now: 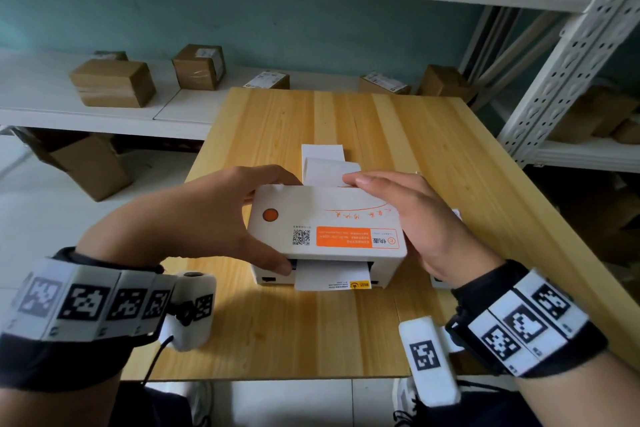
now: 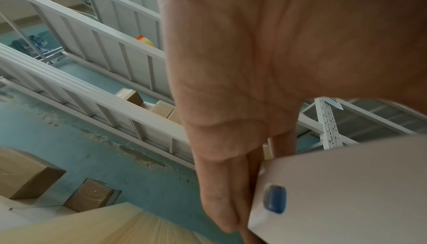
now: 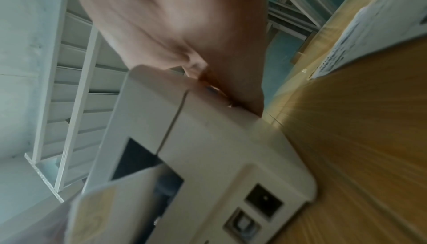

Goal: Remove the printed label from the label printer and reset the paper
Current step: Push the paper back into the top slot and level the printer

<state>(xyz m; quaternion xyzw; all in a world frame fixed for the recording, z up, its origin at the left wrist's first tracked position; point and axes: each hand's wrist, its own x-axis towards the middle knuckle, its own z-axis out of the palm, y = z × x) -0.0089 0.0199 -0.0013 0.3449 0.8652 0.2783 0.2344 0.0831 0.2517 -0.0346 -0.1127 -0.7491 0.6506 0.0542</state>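
On the worktop sits the label printer, printed label protruding from its front slot. We judge the label thin, light, tear-prone: take it by its free edge. Left hand and right hand each grip a side of the printer's lid, fingers curled round it.

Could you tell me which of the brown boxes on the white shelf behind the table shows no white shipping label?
The large cardboard box at far left: its visible faces are plain brown, while the others carry white labels.
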